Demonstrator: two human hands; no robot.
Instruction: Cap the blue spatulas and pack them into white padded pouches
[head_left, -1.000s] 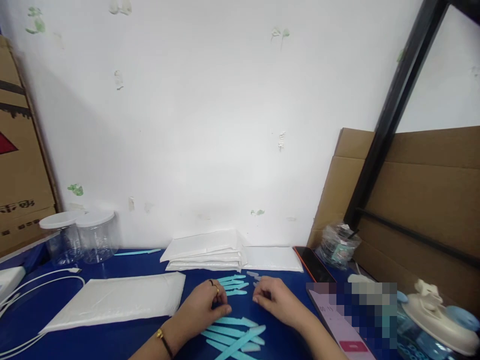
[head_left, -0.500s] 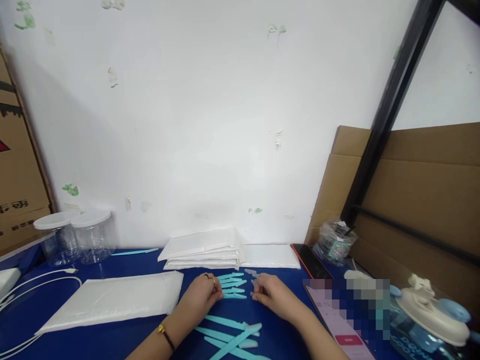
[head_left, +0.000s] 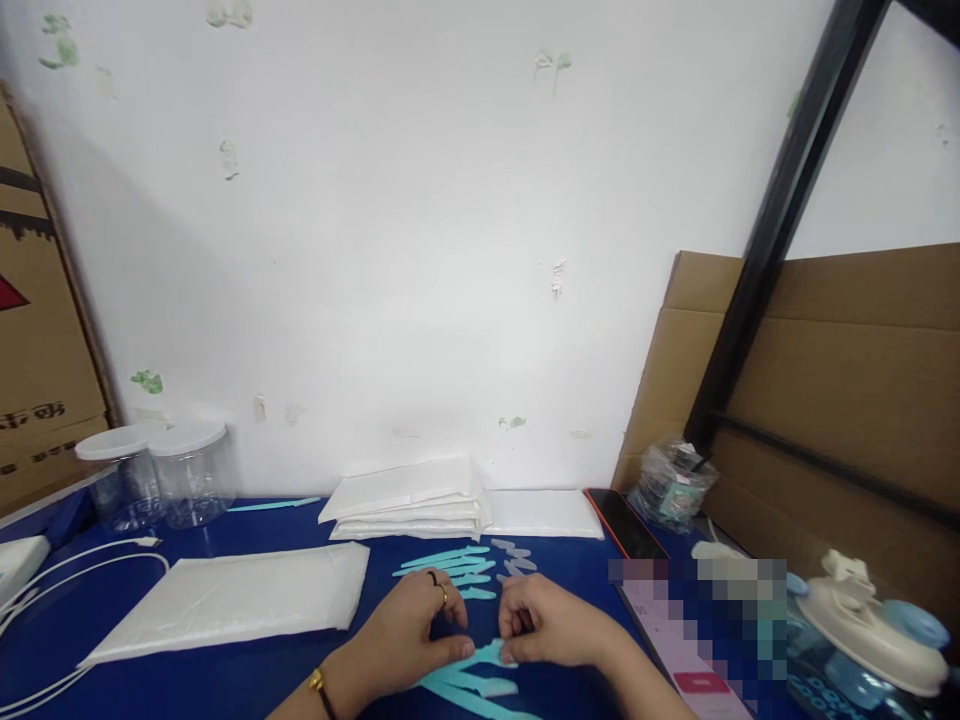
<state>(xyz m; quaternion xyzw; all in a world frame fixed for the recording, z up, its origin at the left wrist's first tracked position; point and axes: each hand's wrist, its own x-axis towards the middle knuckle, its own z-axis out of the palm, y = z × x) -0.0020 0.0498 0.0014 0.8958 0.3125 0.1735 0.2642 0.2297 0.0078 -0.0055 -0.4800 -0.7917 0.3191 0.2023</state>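
A turquoise eyebrow razor (head_left: 486,656) lies between my two hands in the head view. The thumb and fingers of my left hand (head_left: 412,632) close on its handle side. At its other end, my right hand (head_left: 553,622) pinches the tip, where a clear cap would sit; the fingers hide the exact grip. Just below are more turquoise razors with pale covered ends (head_left: 480,686), partly under my left hand. Beyond my hands several razors (head_left: 474,567) lie side by side. To their right is a small group of translucent caps (head_left: 517,562).
White padded mailers (head_left: 405,500) are stacked against the wall, and another mailer (head_left: 232,600) lies at left. Two clear jars (head_left: 191,480) and a white cable (head_left: 82,550) are farther left. Phones (head_left: 630,525) and a bottle (head_left: 862,630) stand at right. One razor (head_left: 274,504) lies at the back.
Both hands have come back toward me from the far razors and caps to the nearer pile. They now hold a razor there, and the far row and caps are less covered.
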